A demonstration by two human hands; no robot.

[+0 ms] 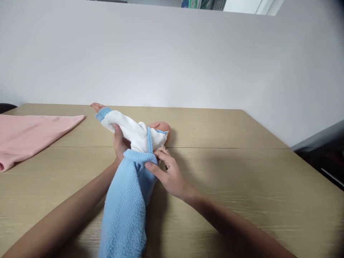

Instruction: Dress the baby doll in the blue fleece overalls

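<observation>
Head view: right hand (172, 175) on doll (134, 134)

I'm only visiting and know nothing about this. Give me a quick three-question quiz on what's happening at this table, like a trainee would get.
1. True or false: the pink cloth touches the doll.
2. The right hand pinches: A) the pink cloth, B) the blue fleece, C) nothing.
3. Which hand is nearer the pink cloth?

Key:
1. False; bare table lies between them.
2. B.
3. The left hand, which grips the doll.
</observation>
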